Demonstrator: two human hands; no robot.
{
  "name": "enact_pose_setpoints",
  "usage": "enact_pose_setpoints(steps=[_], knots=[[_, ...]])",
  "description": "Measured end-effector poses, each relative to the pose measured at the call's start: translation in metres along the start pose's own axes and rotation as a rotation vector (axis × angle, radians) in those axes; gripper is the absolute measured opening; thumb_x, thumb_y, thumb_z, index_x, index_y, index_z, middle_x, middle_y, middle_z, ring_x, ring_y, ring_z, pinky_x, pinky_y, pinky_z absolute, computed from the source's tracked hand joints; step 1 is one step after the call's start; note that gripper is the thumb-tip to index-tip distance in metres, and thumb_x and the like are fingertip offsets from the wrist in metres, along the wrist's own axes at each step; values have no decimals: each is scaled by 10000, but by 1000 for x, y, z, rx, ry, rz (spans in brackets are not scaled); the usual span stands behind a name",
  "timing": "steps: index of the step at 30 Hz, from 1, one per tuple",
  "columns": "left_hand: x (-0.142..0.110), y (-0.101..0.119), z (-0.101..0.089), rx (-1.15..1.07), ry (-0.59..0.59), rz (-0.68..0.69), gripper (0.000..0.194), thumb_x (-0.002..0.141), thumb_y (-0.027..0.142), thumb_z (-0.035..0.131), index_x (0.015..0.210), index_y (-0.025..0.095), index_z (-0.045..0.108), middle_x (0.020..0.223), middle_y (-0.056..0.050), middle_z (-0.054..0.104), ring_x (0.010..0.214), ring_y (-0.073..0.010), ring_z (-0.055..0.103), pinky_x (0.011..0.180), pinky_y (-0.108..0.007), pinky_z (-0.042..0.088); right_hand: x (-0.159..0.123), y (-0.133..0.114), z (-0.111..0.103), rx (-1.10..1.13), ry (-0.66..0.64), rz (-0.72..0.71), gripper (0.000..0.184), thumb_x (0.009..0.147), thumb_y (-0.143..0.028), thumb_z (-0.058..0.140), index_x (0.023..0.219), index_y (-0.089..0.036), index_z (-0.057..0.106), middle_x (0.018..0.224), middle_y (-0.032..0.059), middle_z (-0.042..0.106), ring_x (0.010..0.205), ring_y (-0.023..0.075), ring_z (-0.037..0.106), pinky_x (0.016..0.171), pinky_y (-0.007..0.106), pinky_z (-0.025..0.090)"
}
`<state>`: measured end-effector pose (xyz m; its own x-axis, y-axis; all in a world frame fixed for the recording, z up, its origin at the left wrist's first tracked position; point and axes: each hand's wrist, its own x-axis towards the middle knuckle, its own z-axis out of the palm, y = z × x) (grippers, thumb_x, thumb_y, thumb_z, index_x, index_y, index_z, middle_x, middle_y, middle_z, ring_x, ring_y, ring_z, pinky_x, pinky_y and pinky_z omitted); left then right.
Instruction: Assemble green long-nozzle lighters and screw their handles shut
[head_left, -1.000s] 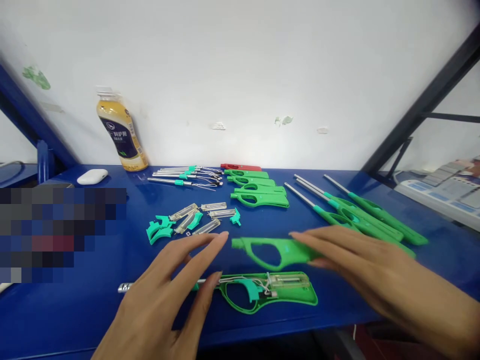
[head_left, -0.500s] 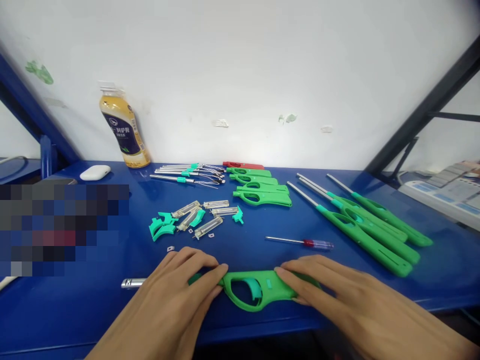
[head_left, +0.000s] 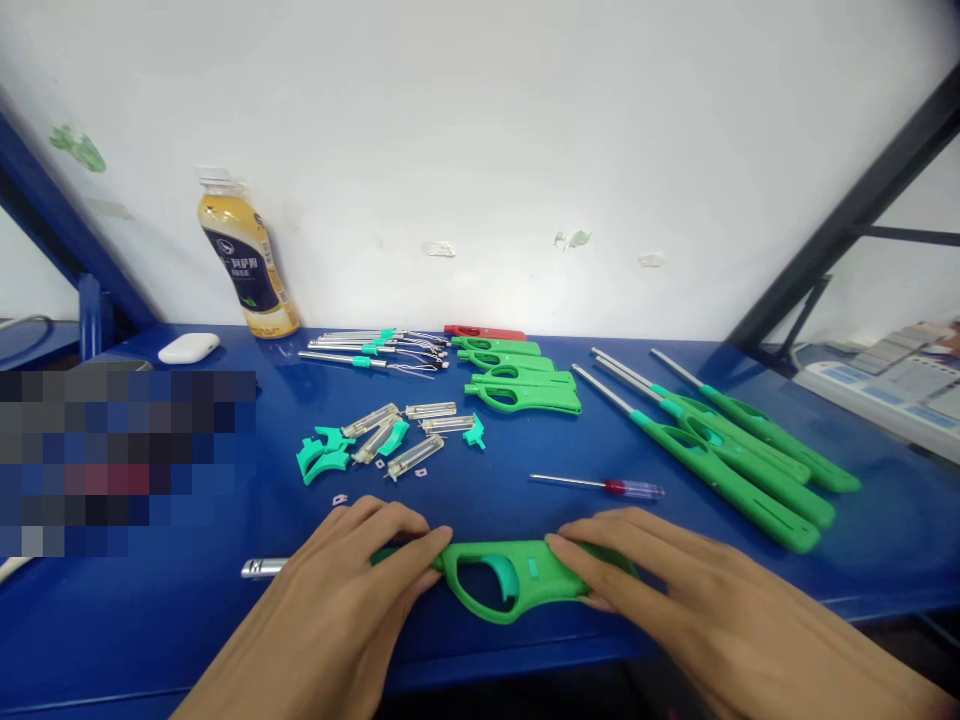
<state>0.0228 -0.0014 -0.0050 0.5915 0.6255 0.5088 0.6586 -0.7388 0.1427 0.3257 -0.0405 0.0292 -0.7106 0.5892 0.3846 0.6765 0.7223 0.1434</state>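
Note:
Between my two hands lies a green gas lighter [head_left: 487,592], low over the blue table's front edge, its metal tube pointing left. My left hand [head_left: 367,570] is closed round its neck, where the tube meets the body; the tube's tip shows beyond my wrist. My right hand [head_left: 645,575] grips the handle end, thumb on the near side and fingers behind. A teal trigger [head_left: 507,577] sits inside the finger loop. Beyond my hands lie a small screwdriver [head_left: 630,489], clear fuel tanks [head_left: 416,455] and loose teal triggers [head_left: 322,460].
Several long green lighters [head_left: 735,480] lie at the right. Green casing halves [head_left: 521,397], a red casing [head_left: 487,332] and metal tubes with wires [head_left: 345,358] are at the back. A drink bottle [head_left: 247,270] leans on the wall near a white earphone case [head_left: 189,348].
The teal trigger's position in the finger loop has shifted slightly to the left. Both hands keep their hold on the gas lighter, and the view has moved very little.

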Motion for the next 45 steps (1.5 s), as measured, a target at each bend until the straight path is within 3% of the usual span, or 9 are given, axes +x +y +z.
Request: enact_pose_setpoints(steps=[7, 13, 20, 24, 29, 32, 34, 40, 45], knots=[[-3, 0, 1, 10, -31, 4, 345, 1065, 143, 446, 1223, 297, 712, 1110, -10, 744, 920, -199, 740, 854, -366, 613, -1, -1, 4, 38, -42, 18, 514, 992, 27, 355, 1340, -190, 664, 1167, 57, 805, 1025, 177, 807, 868, 280, 674], [-8, -3, 4, -16, -87, 4, 515, 988, 10, 430, 1329, 304, 681, 1157, -28, 711, 953, -190, 704, 895, -367, 609, -8, -1, 6, 96, -107, 57, 576, 950, 26, 403, 1419, -188, 659, 1261, 74, 786, 1059, 194, 800, 892, 290, 678], [-5, -1, 3, 19, -81, 50, 549, 927, -39, 432, 1311, 245, 703, 1060, -49, 703, 889, -206, 682, 838, -408, 628, -9, -6, 6, 106, -134, 99, 430, 1127, -218, 370, 1423, -162, 678, 1283, 124, 780, 1074, 211, 802, 864, 284, 692], [0, 3, 1, 32, -85, 57, 515, 937, -41, 437, 1274, 223, 724, 1066, -58, 716, 885, -210, 690, 811, -409, 624, -10, -9, 7, 117, -104, 117, 448, 1139, -224, 345, 1408, -158, 697, 1282, 130, 786, 1099, 201, 800, 893, 268, 679], [-8, 2, -4, 150, -57, 66, 425, 1016, 101, 480, 1361, 238, 689, 1151, -65, 755, 1015, -262, 708, 871, -432, 594, -13, -10, 15, 105, 3, 140, 396, 1131, -261, 416, 1339, -194, 747, 1247, 112, 809, 1086, 205, 811, 917, 273, 672], [-26, -8, -9, 328, -31, -31, 448, 1065, 301, 501, 1504, 262, 583, 1295, -89, 740, 1158, -340, 687, 990, -535, 541, -16, -10, 20, 131, 84, 152, 377, 1109, -230, 453, 1352, -249, 740, 1262, 66, 814, 1079, 208, 818, 894, 278, 682], [-36, -14, -11, 401, -38, -55, 404, 1077, 367, 485, 1448, 283, 620, 1310, -86, 733, 1184, -361, 676, 1054, -575, 492, -18, -9, 23, 139, 107, 159, 389, 1092, -198, 462, 1367, -265, 730, 1278, 44, 811, 1090, 212, 816, 886, 283, 686], [-21, -8, -7, 173, -114, -19, 242, 1076, 198, 456, 1110, 278, 682, 1085, -17, 744, 925, -249, 721, 848, -412, 556, -25, -14, 35, 104, 151, 196, 367, 1093, -233, 497, 1398, -278, 695, 1224, 55, 813, 1074, 217, 813, 889, 332, 695], [-12, 2, 0, 171, 11, -11, 304, 1088, 166, 402, 1281, 255, 619, 1125, -29, 768, 1008, -254, 750, 970, -435, 547, -27, -14, 41, 72, 81, 256, 491, 1111, -342, 473, 1595, -271, 513, 1268, 122, 739, 1134, 249, 783, 874, 372, 700]])
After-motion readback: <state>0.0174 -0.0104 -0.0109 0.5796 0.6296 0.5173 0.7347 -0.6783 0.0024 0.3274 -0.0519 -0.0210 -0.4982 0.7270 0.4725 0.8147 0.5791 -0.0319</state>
